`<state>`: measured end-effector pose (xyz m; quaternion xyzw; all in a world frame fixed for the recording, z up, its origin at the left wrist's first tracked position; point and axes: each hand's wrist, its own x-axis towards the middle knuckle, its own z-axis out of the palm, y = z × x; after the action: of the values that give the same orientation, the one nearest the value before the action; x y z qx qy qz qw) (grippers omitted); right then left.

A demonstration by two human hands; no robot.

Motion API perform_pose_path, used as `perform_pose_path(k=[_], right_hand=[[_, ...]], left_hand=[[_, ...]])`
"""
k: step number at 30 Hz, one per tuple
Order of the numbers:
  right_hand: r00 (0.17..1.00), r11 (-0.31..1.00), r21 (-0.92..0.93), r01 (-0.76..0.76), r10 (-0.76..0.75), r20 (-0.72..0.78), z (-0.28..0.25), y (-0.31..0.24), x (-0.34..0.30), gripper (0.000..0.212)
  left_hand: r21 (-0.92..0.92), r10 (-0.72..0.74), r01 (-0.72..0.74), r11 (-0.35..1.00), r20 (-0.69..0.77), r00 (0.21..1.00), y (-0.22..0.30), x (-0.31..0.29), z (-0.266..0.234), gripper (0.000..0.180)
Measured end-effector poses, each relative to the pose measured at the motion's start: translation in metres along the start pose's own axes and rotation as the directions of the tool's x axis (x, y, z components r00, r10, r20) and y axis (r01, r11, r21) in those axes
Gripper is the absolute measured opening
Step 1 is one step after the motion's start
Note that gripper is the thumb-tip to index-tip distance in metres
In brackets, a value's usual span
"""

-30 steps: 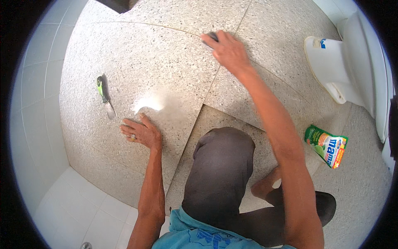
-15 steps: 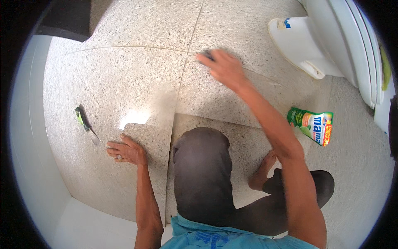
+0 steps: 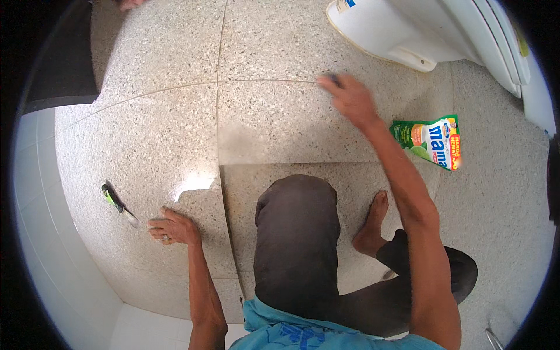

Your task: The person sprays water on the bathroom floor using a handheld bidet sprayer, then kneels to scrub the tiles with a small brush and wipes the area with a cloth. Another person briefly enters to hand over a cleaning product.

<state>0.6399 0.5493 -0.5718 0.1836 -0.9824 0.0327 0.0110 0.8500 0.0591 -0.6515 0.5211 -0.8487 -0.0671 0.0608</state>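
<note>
My right hand (image 3: 353,104) is closed around a small dark object (image 3: 333,80), blurred and mostly hidden by my fingers. It reaches out over the floor seam, to the left of a green refill pouch (image 3: 429,143) with a white and orange label. My left hand (image 3: 174,227) lies flat on the speckled floor tile (image 3: 146,146), fingers spread, a ring on one finger. Just left of those fingers rests a slim tool (image 3: 114,199) with a green and black handle and a pale tip; its exact kind is unclear. My bent knee (image 3: 297,204) is between both arms.
A white toilet (image 3: 396,35) stands at the upper right. At the upper left is a dark flat-sided object (image 3: 61,64), with a bit of someone's skin (image 3: 131,4) beside it. White wall tiles (image 3: 44,216) run along the left. A curved metal piece (image 3: 494,339) shows at the lower right.
My right hand has moved rightward along the floor seam with the dark object. The whole view has shifted. My left hand stays flat beside the slim tool.
</note>
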Motion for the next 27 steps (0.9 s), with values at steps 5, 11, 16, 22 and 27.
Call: perform_pose_path(k=[5,11,16,22,27], right_hand=[[0.988,0.988,0.030,-0.151,0.152,-0.036,-0.019,0.012,-0.014,0.044],[0.995,1.000,-0.012,-0.015,0.013,-0.095,0.049,-0.025,0.005,0.049],[0.970,0.963,-0.163,-0.215,0.230,0.081,0.001,0.027,-0.072,0.049],[0.804,0.974,0.049,0.219,-0.209,0.557,-0.058,0.031,-0.144,0.036],[0.452,0.970,0.241,-0.016,-0.208,0.867,-0.108,0.062,-0.230,0.027]], left_hand=[[0.017,-0.002,0.001,1.000,0.017,1.000,-0.001,0.002,0.001,0.086],[0.052,0.012,-0.013,0.999,0.024,1.000,-0.003,0.004,0.002,0.082],[0.084,0.039,-0.036,0.996,-0.046,0.998,-0.009,0.005,0.010,0.083],[0.110,-0.001,0.006,0.994,-0.049,0.999,-0.015,0.013,0.018,0.088],[0.088,-0.002,0.005,0.996,-0.028,1.000,-0.026,0.022,0.025,0.090]])
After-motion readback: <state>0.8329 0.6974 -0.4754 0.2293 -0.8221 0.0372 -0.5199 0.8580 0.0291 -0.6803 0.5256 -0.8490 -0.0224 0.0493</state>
